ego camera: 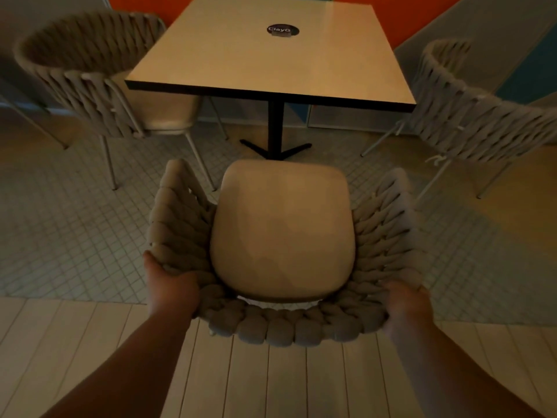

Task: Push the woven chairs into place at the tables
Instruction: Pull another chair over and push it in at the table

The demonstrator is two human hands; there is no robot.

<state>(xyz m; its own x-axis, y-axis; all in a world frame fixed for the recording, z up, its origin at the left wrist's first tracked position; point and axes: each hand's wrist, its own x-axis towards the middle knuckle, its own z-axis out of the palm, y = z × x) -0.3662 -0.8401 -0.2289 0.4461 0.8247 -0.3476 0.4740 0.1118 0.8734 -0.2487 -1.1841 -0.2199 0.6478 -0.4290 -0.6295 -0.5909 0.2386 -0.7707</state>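
Both hands, left hand (173, 289) and right hand (405, 306), were closed in a grip on the chair (283, 236) backrest corners, squaring it for a straight push toward the counter (271, 55).

Tiled floor (75, 236) under three woven chairs (283, 251) and table (241, 64), round sticker (282, 30) on tabletop

Near chair (283, 230) before table (265, 52); 2 chairs flank table, left (90, 76) and right (482, 116).
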